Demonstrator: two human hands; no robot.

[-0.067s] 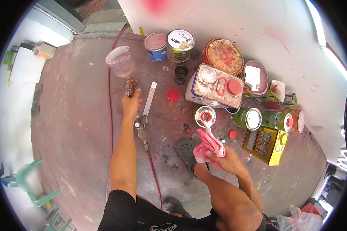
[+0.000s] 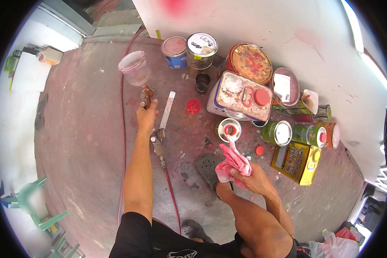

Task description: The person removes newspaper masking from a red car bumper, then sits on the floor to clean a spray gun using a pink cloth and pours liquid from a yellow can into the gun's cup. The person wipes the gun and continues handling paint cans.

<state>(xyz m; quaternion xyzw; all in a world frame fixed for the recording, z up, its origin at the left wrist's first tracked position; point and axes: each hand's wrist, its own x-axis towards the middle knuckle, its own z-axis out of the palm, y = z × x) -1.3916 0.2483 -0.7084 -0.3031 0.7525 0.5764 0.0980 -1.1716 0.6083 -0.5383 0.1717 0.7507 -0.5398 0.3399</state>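
My left hand (image 2: pixel 146 115) is closed around a paint spray gun (image 2: pixel 146 97), whose translucent, pink-stained cup (image 2: pixel 135 71) points away from me. Below my wrist, the gun's metal fitting (image 2: pixel 158 148) joins a red air hose (image 2: pixel 171 198). A crumpled pink-stained rag (image 2: pixel 235 162) is gripped in my right hand (image 2: pixel 254 178). Its twisted tip hangs at the mouth of a small round can (image 2: pixel 228 130) with a red-rimmed opening; whether it touches the rim I cannot tell. Between the hands lie a paint-streaked flat stick (image 2: pixel 167 110) and a red plastic cap (image 2: pixel 193 106).
A large rectangular tin (image 2: pixel 232 92), a round paint can (image 2: pixel 251 64), green cans (image 2: pixel 277 132) and a yellow thinner tin (image 2: pixel 303 163) crowd the right side. A black cup (image 2: pixel 202 82) stands behind the cap. Another hose stretch (image 2: pixel 123 129) runs along the floor. My shoe (image 2: pixel 207 170) is beside the rag.
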